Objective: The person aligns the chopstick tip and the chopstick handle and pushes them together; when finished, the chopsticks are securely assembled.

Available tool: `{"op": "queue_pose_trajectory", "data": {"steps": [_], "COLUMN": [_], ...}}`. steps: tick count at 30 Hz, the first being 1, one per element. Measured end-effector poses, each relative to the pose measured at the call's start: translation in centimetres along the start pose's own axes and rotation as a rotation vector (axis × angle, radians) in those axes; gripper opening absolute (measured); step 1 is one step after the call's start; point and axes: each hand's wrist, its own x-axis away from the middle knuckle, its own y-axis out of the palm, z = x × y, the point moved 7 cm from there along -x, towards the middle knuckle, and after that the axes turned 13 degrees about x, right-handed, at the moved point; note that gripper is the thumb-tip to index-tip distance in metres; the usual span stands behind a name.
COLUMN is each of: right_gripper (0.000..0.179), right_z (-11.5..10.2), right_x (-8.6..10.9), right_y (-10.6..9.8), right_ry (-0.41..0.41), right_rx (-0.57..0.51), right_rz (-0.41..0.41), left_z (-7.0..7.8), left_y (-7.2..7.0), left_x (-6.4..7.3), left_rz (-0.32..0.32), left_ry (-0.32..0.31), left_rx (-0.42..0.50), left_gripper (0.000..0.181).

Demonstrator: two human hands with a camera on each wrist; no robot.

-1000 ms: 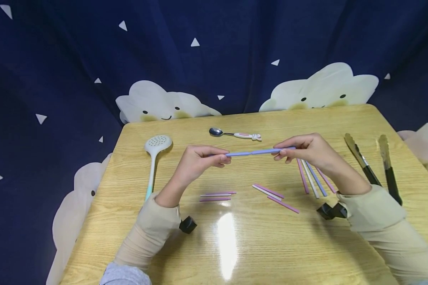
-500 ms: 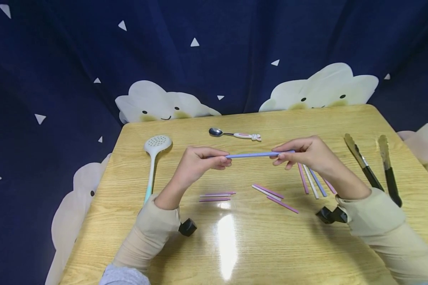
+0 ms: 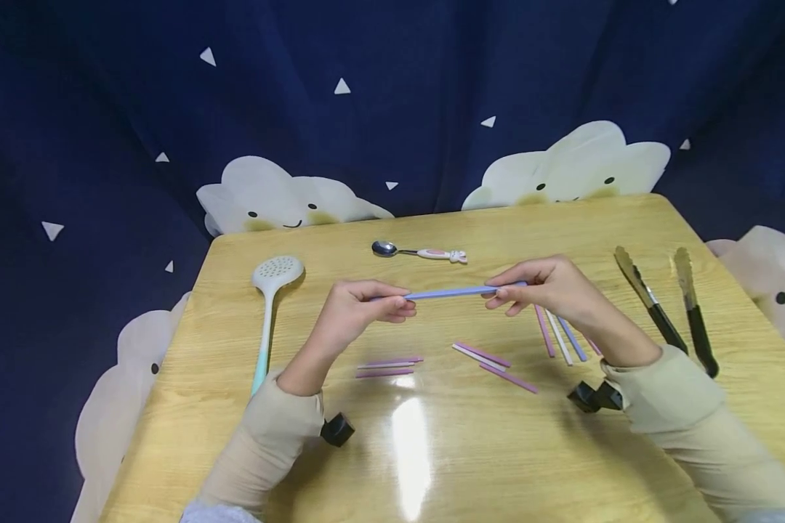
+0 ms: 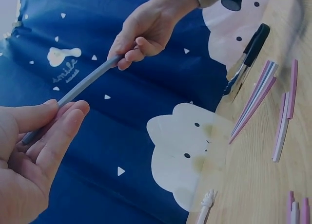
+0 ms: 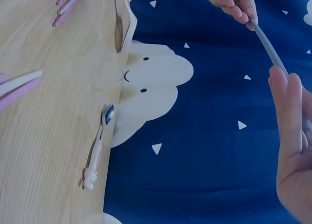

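A thin blue stick (image 3: 451,293) is held level above the table, stretched between both hands. My left hand (image 3: 349,312) pinches its left end between thumb and fingers. At the other end, my right hand (image 3: 549,290) pinches it the same way. The left wrist view shows the stick (image 4: 87,83) as one straight length, with its ends partly covered by fingers. Below lie a small group of pink and white sticks (image 3: 386,368), a second pink and white group (image 3: 497,363), and a fan of pink, white and blue sticks (image 3: 565,338) partly under the right hand.
A spoon (image 3: 419,252) with a rabbit-shaped handle end lies behind the hands. A slotted skimmer (image 3: 278,272) lies at the left, and black-handled tongs (image 3: 667,312) lie spread at the right. A dark blue curtain (image 3: 419,94) hangs behind the table (image 3: 484,457).
A step showed midway along the blue length a second ago; now it looks like one continuous line. The right hand has dropped slightly. The head view has shifted a little.
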Motion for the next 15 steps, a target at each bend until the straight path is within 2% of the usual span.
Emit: {"op": "queue_pose_trajectory", "data": {"steps": [4,6,9,11,15], "right_gripper": [0.028,0.028,0.028,0.025,0.016], "right_z": [0.3,0.3,0.3,0.0,-0.9], "right_x": [-0.3,-0.4,-0.3,-0.2,0.1], "right_y": [0.3,0.4,0.3,0.0,-0.8], "right_ry": [0.005,-0.009,-0.038,-0.073,-0.175], "right_rx": [0.012,0.031,0.085,0.160,0.396], "right_rz": [-0.035,-0.050,-0.053,-0.022,0.091], "left_z": [-0.1,-0.6,-0.5,-0.3,1.1], "left_y": [-0.4,-0.7,-0.7,-0.6,0.1], "left_x": [0.1,-0.2,-0.4,-0.5,-0.3], "left_rz": [-0.031,-0.072,-0.097,-0.094,-0.050], "left_ry": [0.056,0.098,0.120,0.117,0.067], "left_rx": [-0.001,0.006,0.000,-0.018,-0.074], "left_gripper": [0.025,0.025,0.026,0.024,0.020]}}
